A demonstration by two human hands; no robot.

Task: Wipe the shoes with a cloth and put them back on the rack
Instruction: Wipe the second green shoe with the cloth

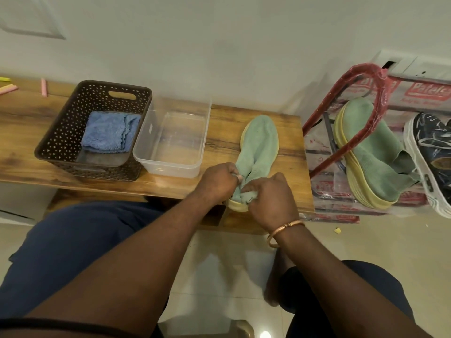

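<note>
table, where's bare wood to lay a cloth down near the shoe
Widest bare wood lies left of the brown basket on the table. A narrower strip runs between the clear tub and the green shoe; a slim one lies right of the shoe. Crowded: basket and tub side by side, and left hand and right hand gripping the shoe's near end.

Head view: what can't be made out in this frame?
All in the head view:
Heel and collar of the green shoe on the table: hidden under the left hand and right hand gripping it.
Far side of the dark patterned shoe on the rack: cut off by the right edge.
Contents of the clear tub: water or nothing, transparency leaves it unclear.
Part of the second green shoe: crossed by the rack's red tube.
</note>
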